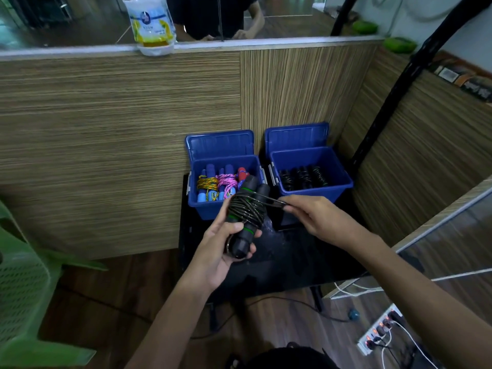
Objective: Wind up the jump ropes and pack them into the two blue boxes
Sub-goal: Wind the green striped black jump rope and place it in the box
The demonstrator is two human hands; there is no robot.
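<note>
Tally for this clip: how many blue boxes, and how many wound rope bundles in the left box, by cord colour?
Blue boxes: 2, left box and right box
Yellow-cord bundle: 1
Pink-cord bundle: 1
Total: 4
A red handle behind may be another; unclear.

Both boxes sit open-topped at the back of the bench (292, 262), lids (221, 143) tipped up against the wood wall (119, 129), so the only way in is from above or the front. Left box (202, 209) is pretty much packed with colored ropes (217, 186). Right box (343, 182) has black ropes (303, 178) along the bottom and open room above them. A black pole (394, 89) slants up just right of it. Green chair (24, 275) crowds the left side, well apart from the boxes.
</note>
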